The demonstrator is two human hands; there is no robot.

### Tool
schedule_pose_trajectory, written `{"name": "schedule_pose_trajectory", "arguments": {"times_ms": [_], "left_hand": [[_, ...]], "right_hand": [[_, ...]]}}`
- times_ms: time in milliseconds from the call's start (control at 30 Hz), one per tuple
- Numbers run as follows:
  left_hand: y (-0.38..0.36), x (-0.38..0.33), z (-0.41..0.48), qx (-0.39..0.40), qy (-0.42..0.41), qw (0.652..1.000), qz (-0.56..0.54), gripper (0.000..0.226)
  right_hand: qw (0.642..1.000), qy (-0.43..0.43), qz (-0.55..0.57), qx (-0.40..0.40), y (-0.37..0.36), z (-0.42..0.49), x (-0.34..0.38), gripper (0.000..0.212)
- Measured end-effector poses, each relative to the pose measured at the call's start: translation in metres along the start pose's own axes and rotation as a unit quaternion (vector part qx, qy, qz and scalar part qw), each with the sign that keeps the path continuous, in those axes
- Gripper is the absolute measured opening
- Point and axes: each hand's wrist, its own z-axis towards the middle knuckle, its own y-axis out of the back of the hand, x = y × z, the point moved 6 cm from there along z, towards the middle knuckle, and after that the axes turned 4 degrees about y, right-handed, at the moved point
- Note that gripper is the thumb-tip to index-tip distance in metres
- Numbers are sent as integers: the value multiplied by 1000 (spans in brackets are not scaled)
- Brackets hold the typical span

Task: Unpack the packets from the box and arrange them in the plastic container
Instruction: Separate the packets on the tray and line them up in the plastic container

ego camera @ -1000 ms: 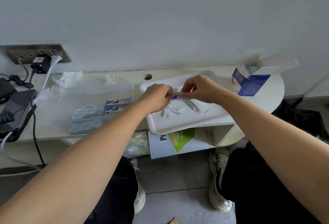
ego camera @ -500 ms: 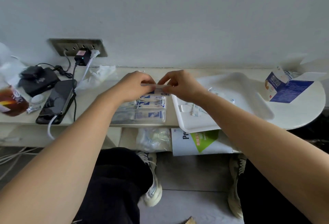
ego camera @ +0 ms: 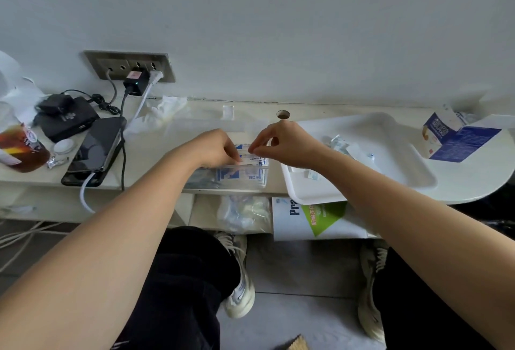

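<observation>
Currently both hands are over the plastic container, sharing one packet.

- left hand: fingers curled, tips on the packet's left end, gripping it.
- right hand: thumb and forefinger closed in a fine pinch on the packet's upper edge. The other fingers are loosely curled and clear of it.
- packet: small, flat and white with blue print. It is held roughly level, just above the container's near rim.
- Can't tell whether the packet's underside touches the stack below; the view is too blurred there.

Container state:
- clear-walled, sitting on the white desk directly in front of the person.
- stacked packets lie flat inside it with the same blue-and-white print, showing through the near wall.

Around the container:
- white tray is just beside it on the right, its near edge overhanging the desk. A few loose packets lie on the tray.
- box, blue and white, is well to the right of the container, beyond the tray. Its flaps are open.
- phone lies left of the container, face up, with a cable plugged in.
</observation>
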Motion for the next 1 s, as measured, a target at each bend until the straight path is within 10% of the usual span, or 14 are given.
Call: {"name": "schedule_pose_trajectory", "arguments": {"times_ms": [333, 500, 600, 733, 1000], "left_hand": [[4, -24, -6, -9, -12, 999, 51, 29], [34, -55, -11, -208, -89, 974, -26, 20], [28, -86, -13, -264, -144, 952, -50, 19], [-8, -127, 6, -201, -202, 958, 17, 17], [-58, -164, 47, -121, -208, 969, 55, 14]], "right_hand": [[999, -10, 37, -15, 14, -4, -2, 15], [977, -117, 89, -155, 63, -20, -49, 16], [959, -240, -74, -134, 82, -44, -103, 22], [913, -353, -201, -28, 91, -88, -155, 63], [930, -310, -196, 9, 87, -106, -163, 37]]}}
